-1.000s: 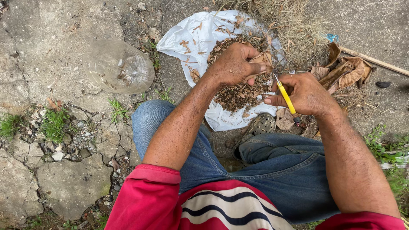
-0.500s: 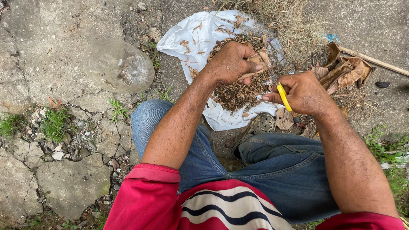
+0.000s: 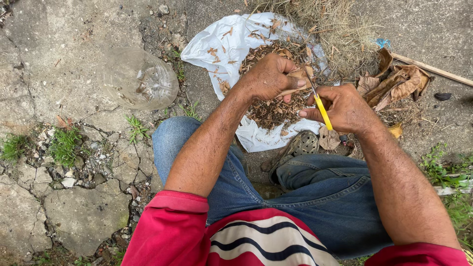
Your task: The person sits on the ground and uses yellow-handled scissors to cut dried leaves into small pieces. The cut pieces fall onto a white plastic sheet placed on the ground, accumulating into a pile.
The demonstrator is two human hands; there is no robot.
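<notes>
Since the earlier frames, both hands sit almost where they were over the leaf pile; the left hand has drawn a little closer to the right hand, and the yellow handle now stands steeper. Left hand (image 3: 270, 79) is curled, fingers pressed together around a dry brown leaf (image 3: 297, 75), thumb on top of it. Right hand (image 3: 345, 107) is closed on a pair of small scissors with a yellow handle (image 3: 322, 111); the thin metal tip points up and touches the leaf held by the left hand. Whether the blades are apart cannot be told at this size. Directly under both hands lies a heap of chopped dry leaf bits (image 3: 276, 106), resting on a white plastic bag (image 3: 221, 44) spread on the cracked concrete ground (image 3: 59, 44). More leaf fragments are scattered over the upper part of the bag. Person crouches, knees in blue jeans (image 3: 315, 197) just below the bag, red sleeves at the bottom edge. One sandal (image 3: 300, 145) shows between the knees, touching the bag's lower edge. To the left, well apart from the hands, a clear plastic bottle (image 3: 138, 79) lies on its side. Right of the hands, a clump of large whole dry leaves (image 3: 394, 81) lies beside a thin wooden stick (image 3: 433, 69). Dry grass (image 3: 340, 29) is above the bag.
</notes>
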